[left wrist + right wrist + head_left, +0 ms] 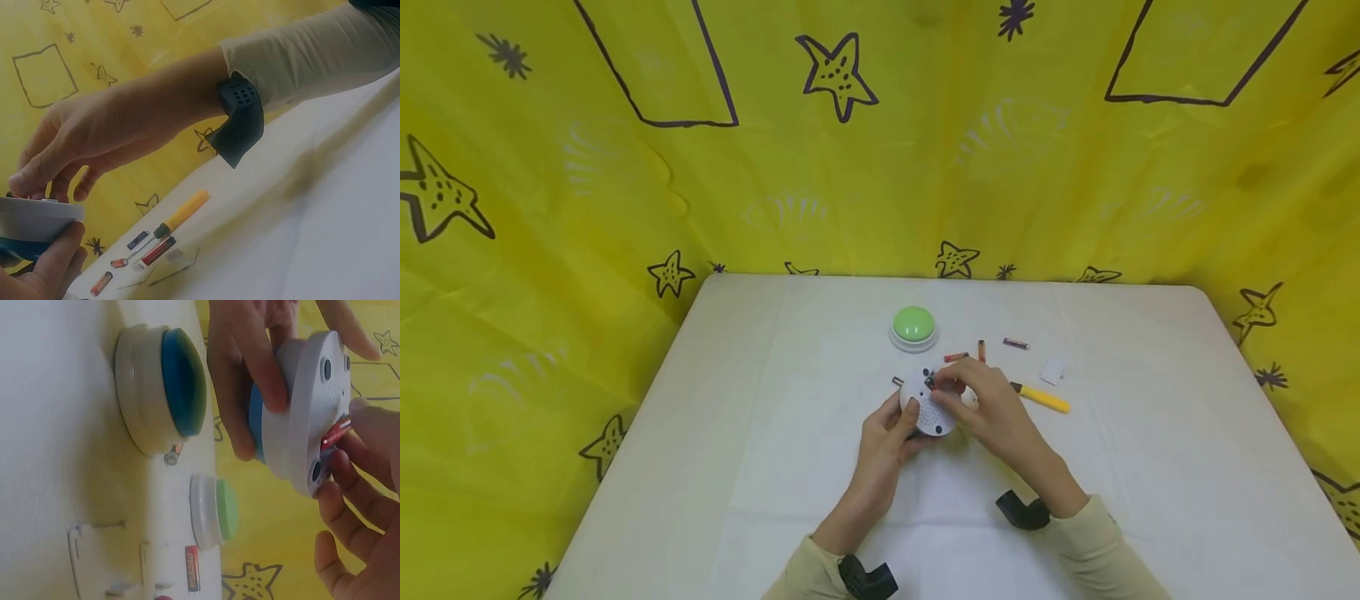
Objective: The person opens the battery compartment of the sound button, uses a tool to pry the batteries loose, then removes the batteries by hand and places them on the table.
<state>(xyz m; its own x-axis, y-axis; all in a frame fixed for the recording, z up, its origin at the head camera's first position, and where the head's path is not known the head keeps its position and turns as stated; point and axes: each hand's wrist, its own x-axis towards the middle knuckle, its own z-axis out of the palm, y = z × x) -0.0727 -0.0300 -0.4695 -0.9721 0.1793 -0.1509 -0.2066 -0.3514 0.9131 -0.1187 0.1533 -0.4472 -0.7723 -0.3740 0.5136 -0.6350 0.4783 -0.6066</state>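
Observation:
My left hand (880, 446) grips a round push-button device (936, 417), its white perforated underside with dark round feet turned up. Its blue top (256, 422) faces away from that underside in the right wrist view. The fingers of my right hand (998, 408) bend over the far edge of the underside. Between thumb and fingers they pinch a small red battery (337, 432), tilted at the battery opening. Part of the opening is hidden by those fingers.
Beyond the hands stands a green push button (913, 323). A second blue-topped button (140, 394) is on the table. Around lie several loose batteries (1016, 342), a white cover (1053, 370) and a yellow-handled screwdriver (1047, 398). A yellow curtain (880, 183) hangs behind the table.

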